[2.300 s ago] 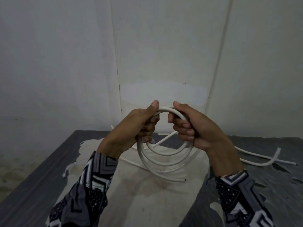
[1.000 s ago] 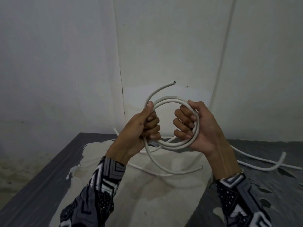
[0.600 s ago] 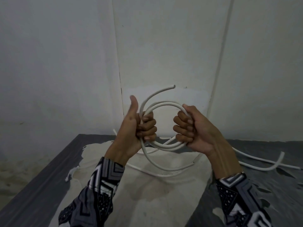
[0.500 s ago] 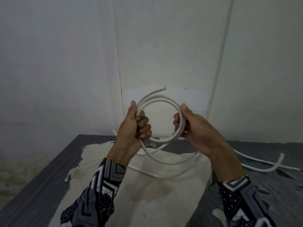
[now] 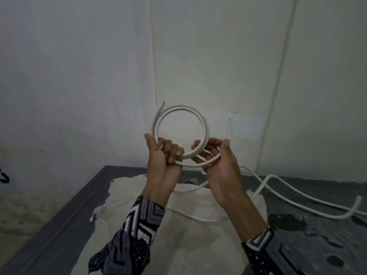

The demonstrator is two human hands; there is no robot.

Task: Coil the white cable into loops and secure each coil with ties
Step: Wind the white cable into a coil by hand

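The left hand grips the white cable coil held up over the surface, and the right hand, holding the loose end, should tuck it in snugly.

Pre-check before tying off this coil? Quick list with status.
1. Coil formed into round loops: ok.
2. Left hand grips the coil's bottom-left: ok.
3. Right hand holds the outer strand: ok, fingers only loosely curled.
4. Free end tucked in: not ok, it sticks up past the right thumb.
5. Second end flush with the loops: not ok, it juts at top left.
6. Tie within reach: cannot tell; none clearly identifiable on the table.
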